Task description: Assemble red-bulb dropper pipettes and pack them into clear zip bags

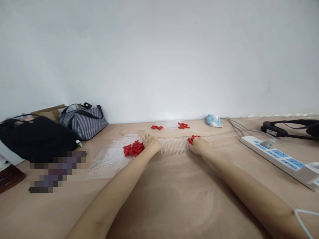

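A row of thin white sticks with pale tips (175,146), looking like cotton swabs, lies side by side on the table. My left hand (152,143) is at its left end, fingers forward and somewhat apart, against a pile of small red drop-shaped pieces (133,149); its fingertips are partly hidden. At the right end, my right hand (200,146) has its fingers curled inward, beside a smaller group of red pieces (193,138). Whatever lies between those fingers is hidden. Clear plastic zip bags (104,161) lie under and left of the larger pile.
Farther back, another clear bag (170,124) lies between two small red clusters (157,127) (183,125). A blue tissue pack (214,120), a power strip (279,157) and a black strapped device (286,128) stand right. Striped (86,121) and black (37,137) bags sit left, near a small bottle (79,143).
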`<state>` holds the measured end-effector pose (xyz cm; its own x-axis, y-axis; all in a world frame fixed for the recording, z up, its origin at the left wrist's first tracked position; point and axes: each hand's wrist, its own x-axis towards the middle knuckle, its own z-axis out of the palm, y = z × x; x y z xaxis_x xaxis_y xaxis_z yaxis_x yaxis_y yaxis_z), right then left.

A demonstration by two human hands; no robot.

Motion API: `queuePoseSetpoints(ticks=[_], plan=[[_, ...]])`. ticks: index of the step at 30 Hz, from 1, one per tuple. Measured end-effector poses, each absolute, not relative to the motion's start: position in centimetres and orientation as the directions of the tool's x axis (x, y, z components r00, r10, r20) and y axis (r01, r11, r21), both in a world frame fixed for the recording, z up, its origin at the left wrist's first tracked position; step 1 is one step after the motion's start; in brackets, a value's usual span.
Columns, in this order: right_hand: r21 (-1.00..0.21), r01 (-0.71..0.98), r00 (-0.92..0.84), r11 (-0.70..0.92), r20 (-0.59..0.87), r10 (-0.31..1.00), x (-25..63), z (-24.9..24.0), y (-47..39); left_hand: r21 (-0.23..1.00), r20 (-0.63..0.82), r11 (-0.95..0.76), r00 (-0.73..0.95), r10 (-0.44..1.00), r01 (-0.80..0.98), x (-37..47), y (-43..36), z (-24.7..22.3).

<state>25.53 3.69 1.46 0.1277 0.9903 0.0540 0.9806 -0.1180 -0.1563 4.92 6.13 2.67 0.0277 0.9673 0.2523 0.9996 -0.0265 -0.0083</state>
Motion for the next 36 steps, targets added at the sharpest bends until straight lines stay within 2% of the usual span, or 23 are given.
queuePoseSetpoints(ticks=[6, 10, 12, 15, 17, 19, 25, 36], plan=[[-0.180, 0.976, 0.140, -0.122, 0.088, 0.986, 25.4, 1.4, 3.6, 0.003, 0.247, -0.044, 0.042, 0.968, 0.999, 5.6, 6.1, 2.9], [-0.210, 0.974, 0.114, -0.080, 0.153, 0.982, 25.0, 1.9, 3.6, 0.025, 0.293, -0.165, 0.150, 0.944, 0.986, 5.7, 4.3, 3.8], [-0.301, 0.953, 0.051, 0.025, 0.241, 0.969, 24.7, 1.9, 3.3, 0.035, 0.308, -0.268, 0.245, 0.919, 0.963, 5.2, 2.7, 4.2], [-0.506, 0.804, -0.106, 0.313, 0.396, 0.912, 24.2, 1.3, 2.1, 0.050, 0.321, -0.445, 0.407, 0.855, 0.894, 3.3, 0.4, 3.8], [-0.595, 0.655, -0.206, 0.467, 0.453, 0.867, 23.8, 0.5, 0.9, 0.100, 0.406, -0.631, 0.547, 0.732, 0.770, 1.7, -0.8, 2.7], [-0.636, 0.543, -0.275, 0.548, 0.482, 0.832, 23.4, -0.4, -0.4, 0.137, 0.490, -0.714, 0.580, 0.651, 0.687, 0.4, -1.4, 1.5], [-0.600, 0.417, -0.487, 0.683, 0.487, 0.725, 21.9, -1.4, -2.6, 0.176, 0.570, -0.780, 0.584, 0.578, 0.600, -0.5, -1.3, -0.6], [-0.657, 0.393, -0.490, 0.643, 0.441, 0.752, 21.4, -1.2, -2.7, 0.137, 0.572, -0.805, 0.618, 0.540, 0.577, -0.4, -1.5, -0.5]])
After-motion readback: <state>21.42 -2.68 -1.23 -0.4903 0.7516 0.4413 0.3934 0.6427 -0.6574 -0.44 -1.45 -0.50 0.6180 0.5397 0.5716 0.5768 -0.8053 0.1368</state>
